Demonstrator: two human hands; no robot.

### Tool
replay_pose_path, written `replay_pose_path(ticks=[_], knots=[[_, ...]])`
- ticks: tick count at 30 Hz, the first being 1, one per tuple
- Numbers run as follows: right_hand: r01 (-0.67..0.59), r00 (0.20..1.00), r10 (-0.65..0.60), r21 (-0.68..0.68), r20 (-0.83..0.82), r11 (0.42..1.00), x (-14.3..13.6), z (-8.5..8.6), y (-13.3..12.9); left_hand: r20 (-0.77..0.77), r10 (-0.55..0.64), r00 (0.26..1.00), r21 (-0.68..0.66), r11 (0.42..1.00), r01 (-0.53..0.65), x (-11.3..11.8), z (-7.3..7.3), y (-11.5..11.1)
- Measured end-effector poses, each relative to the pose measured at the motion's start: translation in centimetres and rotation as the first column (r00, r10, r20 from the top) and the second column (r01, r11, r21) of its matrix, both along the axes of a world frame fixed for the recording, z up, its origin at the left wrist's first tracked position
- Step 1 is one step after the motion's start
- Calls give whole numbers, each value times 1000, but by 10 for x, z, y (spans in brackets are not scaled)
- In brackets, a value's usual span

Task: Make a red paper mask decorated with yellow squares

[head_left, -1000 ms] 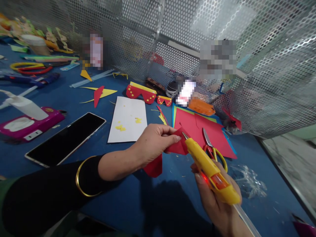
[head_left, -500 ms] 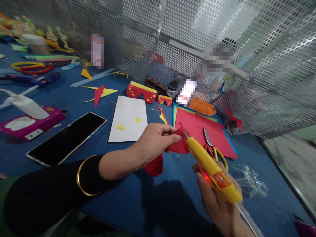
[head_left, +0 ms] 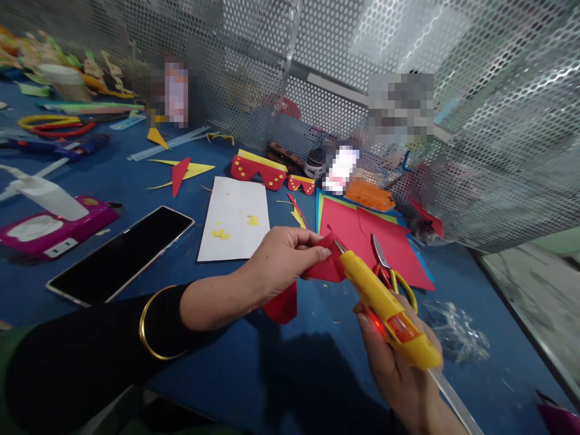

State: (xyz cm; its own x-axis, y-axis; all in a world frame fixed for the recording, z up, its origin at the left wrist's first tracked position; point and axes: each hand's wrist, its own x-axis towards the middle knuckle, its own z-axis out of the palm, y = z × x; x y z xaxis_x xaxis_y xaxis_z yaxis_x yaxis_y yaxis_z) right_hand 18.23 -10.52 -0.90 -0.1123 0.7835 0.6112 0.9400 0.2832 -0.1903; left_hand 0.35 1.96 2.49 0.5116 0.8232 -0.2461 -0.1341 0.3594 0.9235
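Note:
Between thumb and fingers, my left hand (head_left: 290, 260) pinches a folded piece of red paper (head_left: 333, 266). Part of a red piece (head_left: 284, 304) also shows below that wrist. My right hand (head_left: 394, 356) is wrapped round a yellow hot glue gun (head_left: 380, 302), with a clear glue stick (head_left: 453, 402) sticking out of its back and a red light glowing near the thumb. The metal nozzle is at the red paper's upper right part; whether it touches, I cannot tell. Scissors (head_left: 383, 257) with red and yellow handles lie just beyond the gun, on red sheets (head_left: 347, 220).
On the blue table (head_left: 217, 386) lie a dark-screened phone (head_left: 122, 254), a purple power strip (head_left: 58, 223) and white paper (head_left: 233, 208) with yellow bits. Red-and-yellow paper glasses (head_left: 258, 172) lie farther back. Crumpled clear plastic (head_left: 460, 332) is at right. A perforated metal screen (head_left: 254, 72) rises behind.
Both hands, the red paper and the glue gun hold almost the same positions. The whole view has shifted very slightly.

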Motion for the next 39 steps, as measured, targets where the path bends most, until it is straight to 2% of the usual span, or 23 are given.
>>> replay_pose_path(ticks=[20,32,39], knots=[[3,999,-4,4,32,1000,2,-4,-1,8,6,1000,5,1000,-6,0,-1,0],[30,999,-30,-8,-18,1000,0,-3,0,2,8,1000,-9,1000,-8,1,0,0],[5,998,-7,20,66,1000,2,-3,0,-11,1,1000,12,1000,-1,0,-1,0]])
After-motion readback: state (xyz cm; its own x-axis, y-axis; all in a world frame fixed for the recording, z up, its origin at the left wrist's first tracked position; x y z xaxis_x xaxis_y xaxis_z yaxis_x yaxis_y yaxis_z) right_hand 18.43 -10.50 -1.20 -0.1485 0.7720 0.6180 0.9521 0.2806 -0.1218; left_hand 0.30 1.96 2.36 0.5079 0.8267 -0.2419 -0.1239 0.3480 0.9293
